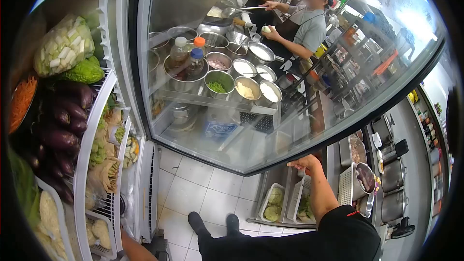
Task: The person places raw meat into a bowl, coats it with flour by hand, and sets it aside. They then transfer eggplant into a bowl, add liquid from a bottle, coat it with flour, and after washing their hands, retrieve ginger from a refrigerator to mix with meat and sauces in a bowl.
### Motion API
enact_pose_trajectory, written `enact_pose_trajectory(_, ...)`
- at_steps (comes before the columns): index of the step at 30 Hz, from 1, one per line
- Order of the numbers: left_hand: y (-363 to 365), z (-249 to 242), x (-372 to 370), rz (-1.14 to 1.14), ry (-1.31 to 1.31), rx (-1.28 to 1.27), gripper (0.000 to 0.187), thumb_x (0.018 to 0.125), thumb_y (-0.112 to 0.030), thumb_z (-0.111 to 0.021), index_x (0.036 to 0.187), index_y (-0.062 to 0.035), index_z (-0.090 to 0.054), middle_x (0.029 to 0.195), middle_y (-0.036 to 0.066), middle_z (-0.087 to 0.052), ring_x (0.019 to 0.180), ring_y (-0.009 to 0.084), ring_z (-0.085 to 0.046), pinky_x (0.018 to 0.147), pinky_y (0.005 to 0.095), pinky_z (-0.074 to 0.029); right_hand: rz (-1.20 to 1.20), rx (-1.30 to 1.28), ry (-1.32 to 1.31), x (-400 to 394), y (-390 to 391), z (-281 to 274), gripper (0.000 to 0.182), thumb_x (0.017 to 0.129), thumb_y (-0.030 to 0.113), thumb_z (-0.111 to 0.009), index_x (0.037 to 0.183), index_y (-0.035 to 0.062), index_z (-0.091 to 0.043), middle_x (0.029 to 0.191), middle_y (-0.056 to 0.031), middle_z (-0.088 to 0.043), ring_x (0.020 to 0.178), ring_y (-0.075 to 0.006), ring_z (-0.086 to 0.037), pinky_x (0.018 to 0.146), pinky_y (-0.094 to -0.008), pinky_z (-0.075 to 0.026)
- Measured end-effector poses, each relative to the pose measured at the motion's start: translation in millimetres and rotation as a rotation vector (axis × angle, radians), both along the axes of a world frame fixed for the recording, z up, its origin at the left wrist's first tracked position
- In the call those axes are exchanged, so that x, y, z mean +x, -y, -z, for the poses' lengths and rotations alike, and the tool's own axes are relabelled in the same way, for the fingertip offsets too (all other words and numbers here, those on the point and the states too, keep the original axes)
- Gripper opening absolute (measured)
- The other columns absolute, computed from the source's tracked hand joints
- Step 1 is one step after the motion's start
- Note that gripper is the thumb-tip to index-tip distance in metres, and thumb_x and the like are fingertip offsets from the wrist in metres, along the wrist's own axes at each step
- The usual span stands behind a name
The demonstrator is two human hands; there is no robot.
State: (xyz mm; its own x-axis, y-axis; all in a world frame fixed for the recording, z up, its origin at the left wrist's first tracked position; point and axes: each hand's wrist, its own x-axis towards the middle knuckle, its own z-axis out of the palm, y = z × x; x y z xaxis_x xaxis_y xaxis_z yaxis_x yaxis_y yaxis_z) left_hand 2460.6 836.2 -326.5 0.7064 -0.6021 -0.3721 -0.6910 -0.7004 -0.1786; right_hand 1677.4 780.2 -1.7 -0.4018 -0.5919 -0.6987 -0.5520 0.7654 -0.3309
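At the lower edge of the glass fridge door (232, 157), my right hand (305, 162) has its fingers curled against the dark frame. Only part of my left forearm shows at the bottom left, beside the fridge shelves; the hand itself is out of sight. On the upper fridge shelf (94, 130) lie eggplants (58, 135), a bag of cut pale vegetable (67, 48), a green bitter gourd (84, 71) and shredded carrot (21, 101). Lower down are bagged vegetables (108, 174) and a basket with pale packets (99, 232).
Through the door, a counter holds metal pots (186, 79), bottles (195, 63) and bowls (246, 87). A co-worker (307, 24) stands there holding a ladle. Below my right arm are baskets of greens (303, 203) and sliced vegetable (273, 203). White tiles (217, 200) cover the floor.
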Motion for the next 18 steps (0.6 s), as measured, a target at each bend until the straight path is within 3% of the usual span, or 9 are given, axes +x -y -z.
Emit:
enact_pose_trajectory(4, -4.5, -1.1, -0.1, -0.007, -0.016, -0.009, 0.036, 0.094, -0.030, -0.050, 0.126, -0.0148, -0.053, 0.094, 0.018, -0.068, 0.081, 0.0317, -0.066, 0.071, 0.0482, -0.052, 0.093, -0.057, 0.003, -3.4, -11.8, 11.8, 0.028, 0.066, 0.022, -0.088, 0.069, 0.0092, -0.064, 0.058, 0.0028, -0.053, 0.048, -0.0090, -0.045, 0.043, -0.0253, -0.032)
enact_pose_trajectory(7, -4.7, -2.5, -1.4, -0.015, -0.023, -0.020, 0.035, 0.093, -0.030, -0.050, 0.124, -0.0140, -0.053, 0.094, 0.017, -0.068, 0.081, 0.0315, -0.066, 0.071, 0.0482, -0.052, 0.020, -0.008, 0.118, -9.5, -15.8, 17.4, 0.033, 0.072, 0.032, -0.083, 0.075, 0.0084, -0.061, 0.060, 0.0019, -0.050, 0.050, -0.0087, -0.045, 0.039, -0.0240, -0.033)
enact_pose_trajectory(10, -9.3, -3.7, 2.1, -0.017, -0.028, -0.027, 0.034, 0.093, -0.030, -0.050, 0.122, -0.0132, -0.054, 0.094, 0.017, -0.068, 0.081, 0.0312, -0.066, 0.072, 0.0482, -0.052, 0.041, 0.040, 0.001, 13.5, -17.4, -0.2, 0.031, 0.073, 0.031, -0.083, 0.077, 0.0084, -0.062, 0.060, 0.0027, -0.049, 0.049, -0.0077, -0.043, 0.039, -0.0229, -0.031)
enact_pose_trajectory(18, -26.0, -0.4, 13.9, -0.029, 0.038, 0.008, 0.032, 0.092, -0.030, -0.050, 0.117, -0.0111, -0.056, 0.094, 0.016, -0.068, 0.080, 0.0305, -0.066, 0.072, 0.0483, -0.052, 0.048, 0.042, 0.077, 6.1, -26.4, 11.6, 0.031, 0.072, 0.030, -0.084, 0.079, 0.0076, -0.064, 0.062, 0.0009, -0.052, 0.050, -0.0081, -0.044, 0.039, -0.0229, -0.031)
